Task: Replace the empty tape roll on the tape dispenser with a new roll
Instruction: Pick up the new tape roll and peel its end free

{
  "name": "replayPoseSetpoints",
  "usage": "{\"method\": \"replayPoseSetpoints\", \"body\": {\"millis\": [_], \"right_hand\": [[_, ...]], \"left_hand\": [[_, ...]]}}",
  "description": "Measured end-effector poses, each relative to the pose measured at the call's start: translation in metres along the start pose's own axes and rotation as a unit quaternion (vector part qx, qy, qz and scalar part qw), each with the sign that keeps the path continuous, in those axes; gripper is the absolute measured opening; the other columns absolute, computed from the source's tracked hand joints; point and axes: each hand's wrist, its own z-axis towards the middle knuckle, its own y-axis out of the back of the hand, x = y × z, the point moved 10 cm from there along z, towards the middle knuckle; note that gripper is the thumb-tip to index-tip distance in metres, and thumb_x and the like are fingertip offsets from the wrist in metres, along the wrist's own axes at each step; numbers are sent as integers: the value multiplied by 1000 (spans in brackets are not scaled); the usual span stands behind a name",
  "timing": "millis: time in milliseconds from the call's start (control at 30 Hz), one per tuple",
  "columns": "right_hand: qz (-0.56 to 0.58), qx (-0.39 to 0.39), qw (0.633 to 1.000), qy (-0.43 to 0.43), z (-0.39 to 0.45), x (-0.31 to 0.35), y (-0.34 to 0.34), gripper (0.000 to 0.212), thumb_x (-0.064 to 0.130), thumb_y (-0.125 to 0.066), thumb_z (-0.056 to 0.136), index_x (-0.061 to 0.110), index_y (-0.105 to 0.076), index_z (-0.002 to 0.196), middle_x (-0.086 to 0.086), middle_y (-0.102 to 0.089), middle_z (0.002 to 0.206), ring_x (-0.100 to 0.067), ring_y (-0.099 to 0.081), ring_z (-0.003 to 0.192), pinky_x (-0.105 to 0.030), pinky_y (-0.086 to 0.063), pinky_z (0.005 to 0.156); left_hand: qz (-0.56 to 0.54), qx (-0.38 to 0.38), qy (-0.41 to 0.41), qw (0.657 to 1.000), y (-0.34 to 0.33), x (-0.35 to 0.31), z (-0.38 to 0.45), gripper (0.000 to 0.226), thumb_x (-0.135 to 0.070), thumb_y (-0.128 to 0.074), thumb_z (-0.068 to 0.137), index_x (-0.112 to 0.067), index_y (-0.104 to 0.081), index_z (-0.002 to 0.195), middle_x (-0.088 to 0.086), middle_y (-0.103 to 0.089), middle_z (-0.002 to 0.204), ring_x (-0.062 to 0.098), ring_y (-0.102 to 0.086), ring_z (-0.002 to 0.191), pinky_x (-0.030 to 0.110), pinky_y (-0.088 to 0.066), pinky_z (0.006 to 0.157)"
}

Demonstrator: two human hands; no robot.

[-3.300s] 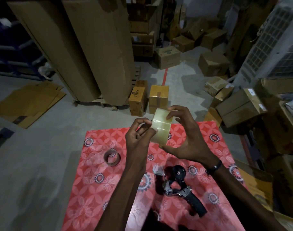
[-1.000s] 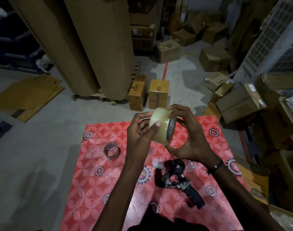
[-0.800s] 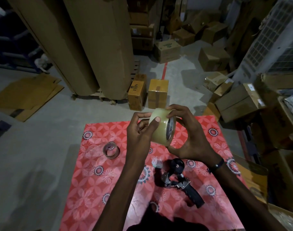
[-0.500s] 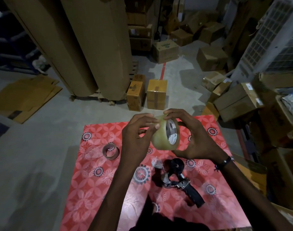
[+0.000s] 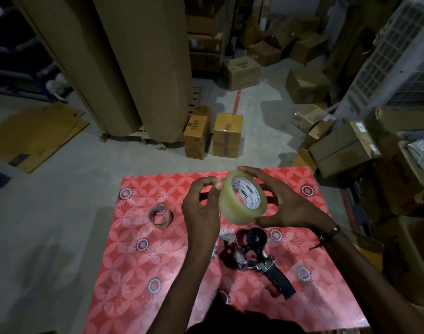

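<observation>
Turned in the hands since a moment ago, the new tape roll (image 5: 242, 197) now shows its open white printed core toward the person, where before mostly its clear outer band faced them; it also sits a little lower, though it hangs above the desk (image 5: 143, 280) and touches nothing on it. That red patterned desk carries everything else, and nothing on it has shifted. The tape dispenser (image 5: 259, 256) lies on its side just below the roll, its round black hub bare and its dark handle pointing toward the near right corner. The empty tape roll (image 5: 160, 216), a thin brown ring, rests well apart to the left, so the old core is already off and only the loading remains. The right hand (image 5: 285, 203) is closed around the new roll, fingers over the top and thumb beneath. The left hand (image 5: 201, 208) is beside it with its thumb on the roll's outer band near the top edge and the other fingers curled loosely; it looks to be feeling for the loose tape end, though I cannot see that end. With the core now facing out, the roll seems ready to slide onto the hub.
</observation>
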Motion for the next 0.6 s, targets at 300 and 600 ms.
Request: {"method": "replayPoseSetpoints", "body": {"millis": [300, 600], "right_hand": [[-79, -116, 990, 1, 8, 19, -4, 93, 30, -103, 49, 26, -55, 129, 15, -70, 114, -6, -71, 102, -24, -56, 83], [-52, -70, 996, 28, 12, 16, 1, 106, 10, -106, 51, 19, -54, 143, 10, -66, 135, -12, -64, 128, -29, -55, 105]], "left_hand": [[10, 27, -59, 998, -8, -3, -7, 14, -14, -61, 103, -25, -65, 96, -2, -66, 101, 18, -63, 99, 26, -47, 85], [-21, 69, -17, 997, -7, 8, 2, 20, -13, -50, 107, -14, -57, 89, -10, -57, 85, 8, -52, 82, 21, -41, 77]]}}
